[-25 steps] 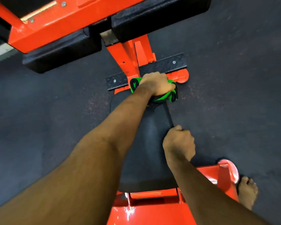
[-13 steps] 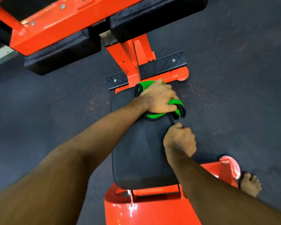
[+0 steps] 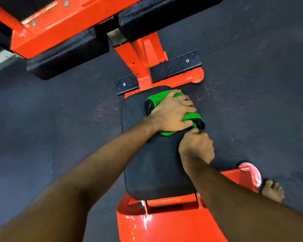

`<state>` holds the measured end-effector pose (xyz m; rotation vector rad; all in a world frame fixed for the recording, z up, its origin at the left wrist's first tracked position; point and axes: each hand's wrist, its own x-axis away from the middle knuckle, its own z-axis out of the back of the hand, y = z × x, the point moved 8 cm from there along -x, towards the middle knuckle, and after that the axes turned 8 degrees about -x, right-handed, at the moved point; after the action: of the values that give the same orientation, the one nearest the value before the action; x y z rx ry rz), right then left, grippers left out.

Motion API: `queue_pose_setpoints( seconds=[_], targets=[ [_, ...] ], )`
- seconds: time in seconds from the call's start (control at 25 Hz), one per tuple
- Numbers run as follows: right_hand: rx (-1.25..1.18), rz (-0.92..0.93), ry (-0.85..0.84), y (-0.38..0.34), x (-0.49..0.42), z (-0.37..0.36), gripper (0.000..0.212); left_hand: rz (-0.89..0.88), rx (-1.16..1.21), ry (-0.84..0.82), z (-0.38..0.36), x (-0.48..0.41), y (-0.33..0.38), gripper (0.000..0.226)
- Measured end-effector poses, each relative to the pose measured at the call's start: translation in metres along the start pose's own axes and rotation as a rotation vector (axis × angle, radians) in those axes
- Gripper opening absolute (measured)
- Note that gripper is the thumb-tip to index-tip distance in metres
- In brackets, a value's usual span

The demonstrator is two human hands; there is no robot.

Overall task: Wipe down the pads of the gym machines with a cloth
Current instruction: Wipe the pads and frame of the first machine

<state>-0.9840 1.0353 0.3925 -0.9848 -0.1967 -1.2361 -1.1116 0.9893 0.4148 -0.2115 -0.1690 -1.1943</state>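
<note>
A black seat pad [image 3: 156, 168] sits on an orange machine frame [image 3: 164, 224] below me. A green cloth with black trim [image 3: 157, 99] lies bunched on the pad's far right part. My left hand [image 3: 171, 114] lies on top of the cloth, pressing it against the pad with its fingers curled over it. Just behind it, my right hand [image 3: 197, 147] grips the pad's right edge, its knuckles almost touching the cloth's near corner.
Two more black pads [image 3: 66, 55] [image 3: 164, 14] hang on the orange crossbeam at the top. A black tread plate [image 3: 175, 67] crosses the orange post beyond the seat. My bare foot [image 3: 272, 190] stands on the dark rubber floor beside an orange frame foot [image 3: 250, 173].
My left hand has slid the cloth toward me, from the pad's far end to just in front of my right hand. My right hand has stayed on the pad's edge.
</note>
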Motion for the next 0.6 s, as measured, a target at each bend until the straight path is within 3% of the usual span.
queue_pose_setpoints(
  seconds=[0.16,0.28,0.44,0.6],
  targets=[
    [0.016,0.013,0.019,0.0,-0.001,0.0,0.05,0.064,-0.031,-0.029,0.003,-0.013,-0.035,0.053],
    [0.019,0.038,0.016,-0.001,0.0,0.0,0.051,0.326,0.042,-0.087,0.007,-0.023,-0.074,0.05],
    [0.015,0.057,0.012,0.001,-0.001,-0.001,0.052,0.763,0.356,-0.113,-0.006,0.012,-0.139,0.044],
    [0.011,0.073,0.022,-0.002,0.002,0.0,0.052,0.726,0.119,0.069,-0.01,0.051,-0.11,0.065]
  ],
)
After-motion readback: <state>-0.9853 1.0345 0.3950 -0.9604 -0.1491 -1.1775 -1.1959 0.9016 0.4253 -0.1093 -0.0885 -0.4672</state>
